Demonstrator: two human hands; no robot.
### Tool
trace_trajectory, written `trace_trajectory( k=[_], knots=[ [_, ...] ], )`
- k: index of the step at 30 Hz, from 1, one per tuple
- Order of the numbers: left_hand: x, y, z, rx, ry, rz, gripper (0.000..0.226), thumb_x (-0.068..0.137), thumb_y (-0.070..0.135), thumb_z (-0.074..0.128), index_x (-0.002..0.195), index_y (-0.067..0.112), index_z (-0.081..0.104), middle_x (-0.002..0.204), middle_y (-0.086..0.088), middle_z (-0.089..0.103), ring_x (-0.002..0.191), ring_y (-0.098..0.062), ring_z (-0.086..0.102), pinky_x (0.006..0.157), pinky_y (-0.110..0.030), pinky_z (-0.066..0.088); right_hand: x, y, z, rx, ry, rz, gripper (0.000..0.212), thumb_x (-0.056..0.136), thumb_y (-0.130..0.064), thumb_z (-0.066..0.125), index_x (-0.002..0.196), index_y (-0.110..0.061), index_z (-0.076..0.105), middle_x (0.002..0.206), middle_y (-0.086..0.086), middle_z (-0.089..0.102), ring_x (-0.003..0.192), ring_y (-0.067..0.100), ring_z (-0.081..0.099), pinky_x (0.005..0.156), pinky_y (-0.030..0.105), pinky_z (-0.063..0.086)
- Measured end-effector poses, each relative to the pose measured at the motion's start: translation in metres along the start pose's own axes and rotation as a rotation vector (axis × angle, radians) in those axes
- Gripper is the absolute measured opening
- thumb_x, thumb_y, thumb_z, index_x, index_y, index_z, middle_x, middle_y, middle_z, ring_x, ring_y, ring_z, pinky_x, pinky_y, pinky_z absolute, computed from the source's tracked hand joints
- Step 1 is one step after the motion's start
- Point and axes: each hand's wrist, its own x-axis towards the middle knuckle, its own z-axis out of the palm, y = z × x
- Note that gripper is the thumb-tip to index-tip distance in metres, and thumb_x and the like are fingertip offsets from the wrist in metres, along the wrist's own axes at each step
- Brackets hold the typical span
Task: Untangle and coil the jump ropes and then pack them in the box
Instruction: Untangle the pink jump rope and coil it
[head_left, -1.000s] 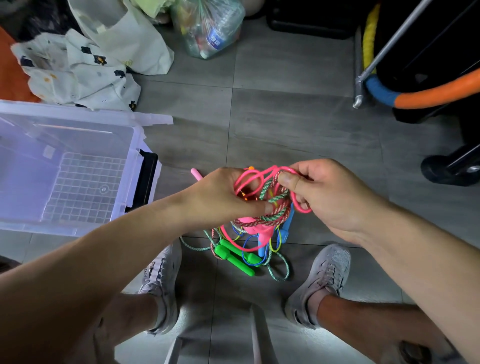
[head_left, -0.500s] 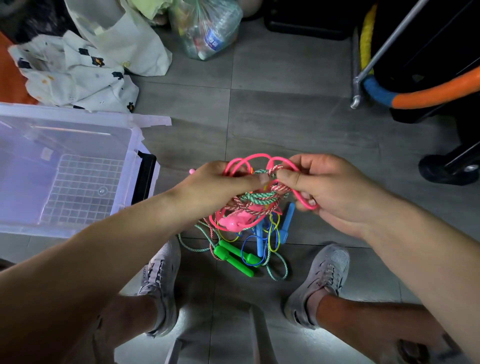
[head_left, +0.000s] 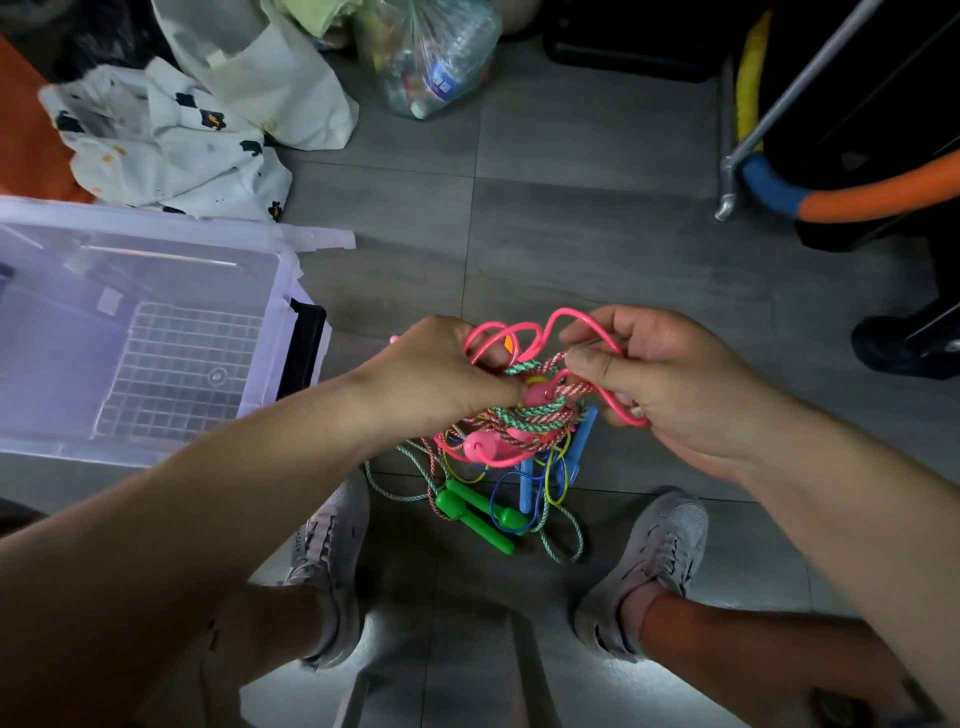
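The light is dim and flat over the grey tiled floor (head_left: 597, 249), with 1 cold white patch glaring on the tiles at the bottom edge between the 2 shoes (head_left: 654, 561) and deep shadow in the top right corner. The clear box (head_left: 156, 223) carries a violet sheen, and its rim bows with the wide-angle lens. The jump ropes (head_left: 524, 415) at centre are sharp and vivid.

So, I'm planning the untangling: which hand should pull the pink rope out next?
Probably the right. The right hand pinches a loop of the pink rope atop the tangle; the left hand grips the tangle's middle, so it suits steadying.
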Motion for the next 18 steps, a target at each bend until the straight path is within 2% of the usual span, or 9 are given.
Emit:
trace_trajectory(
  k=[3,6,7,9,10,12,14,16,18],
  knots=[
    [0.001,-0.001,-0.001,-0.003,0.022,0.0,0.043,0.078,0.031,0.084,0.071,0.004,0.052,0.067,-0.007,0.042,0.063,-0.017,0.038,0.06,-0.028,0.028,0.001,0.0,-0.001,-0.003,-0.006,0.005,0.011,0.096,0.002,0.057,0.103,-0.005,0.06,0.053,-0.013,0.055,0.041,-0.001,0.044,0.043,0.014,0.033],
    [0.002,-0.002,0.0,-0.034,0.01,0.03,0.039,0.079,0.03,0.084,0.092,0.0,0.065,0.085,-0.021,0.066,0.073,-0.026,0.059,0.072,-0.034,0.045,0.0,0.0,-0.002,0.003,-0.03,-0.008,0.011,0.095,0.004,0.057,0.103,-0.004,0.06,0.054,-0.013,0.057,0.043,-0.002,0.049,0.044,0.01,0.036],
    [0.004,-0.003,0.0,-0.034,0.01,0.037,0.033,0.079,0.028,0.084,0.096,0.004,0.069,0.09,-0.019,0.07,0.078,-0.026,0.064,0.075,-0.036,0.049,-0.001,0.0,-0.003,0.008,-0.05,-0.011,0.012,0.095,0.004,0.057,0.104,-0.003,0.06,0.056,-0.011,0.059,0.044,-0.002,0.052,0.045,0.009,0.038],
    [0.004,-0.002,0.0,-0.062,-0.01,0.051,0.02,0.08,0.02,0.083,0.097,0.015,0.073,0.086,0.0,0.076,0.084,-0.008,0.07,0.079,-0.022,0.052,-0.002,0.0,-0.005,-0.012,-0.1,-0.03,0.015,0.094,0.003,0.059,0.106,-0.006,0.061,0.061,-0.01,0.061,0.051,-0.002,0.055,0.047,0.009,0.039],
    [0.004,-0.001,0.0,-0.08,-0.03,0.056,0.023,0.08,0.017,0.083,0.102,0.019,0.074,0.091,0.008,0.077,0.091,-0.004,0.071,0.086,-0.019,0.052,-0.002,0.0,-0.007,-0.038,-0.122,-0.044,0.018,0.093,0.001,0.06,0.108,-0.008,0.061,0.062,-0.01,0.061,0.055,-0.002,0.055,0.049,0.01,0.039],
    [0.004,-0.002,0.0,-0.06,-0.06,0.077,0.035,0.08,0.019,0.083,0.113,0.021,0.072,0.108,0.009,0.076,0.107,-0.007,0.069,0.105,-0.031,0.049,-0.003,-0.001,-0.01,-0.086,-0.16,-0.053,0.022,0.091,0.0,0.063,0.11,-0.012,0.061,0.063,-0.009,0.061,0.054,-0.001,0.053,0.049,0.011,0.039],
    [0.003,-0.001,0.002,-0.055,-0.122,0.113,0.04,0.083,0.014,0.08,0.121,0.021,0.069,0.118,0.008,0.073,0.116,-0.008,0.066,0.112,-0.038,0.042,-0.003,-0.003,-0.011,-0.072,-0.201,-0.056,0.025,0.089,0.002,0.064,0.111,-0.01,0.061,0.062,-0.006,0.062,0.048,-0.001,0.051,0.047,0.01,0.038],
    [0.0,0.0,0.004,-0.095,-0.177,0.121,0.045,0.086,0.006,0.076,0.126,0.024,0.066,0.122,0.01,0.072,0.12,-0.004,0.062,0.114,-0.034,0.038,-0.003,-0.005,-0.012,-0.032,-0.199,-0.066,0.024,0.088,0.004,0.063,0.111,-0.005,0.061,0.059,-0.006,0.059,0.045,-0.001,0.049,0.047,0.01,0.037],
    [-0.002,0.001,0.001,-0.131,-0.194,0.12,0.037,0.087,0.01,0.076,0.119,0.027,0.069,0.118,0.01,0.074,0.116,-0.006,0.065,0.11,-0.033,0.041,-0.002,-0.006,-0.014,-0.017,-0.145,-0.067,0.021,0.088,0.004,0.064,0.108,-0.003,0.063,0.06,-0.003,0.061,0.047,0.0,0.053,0.048,0.01,0.039]
  ],
)
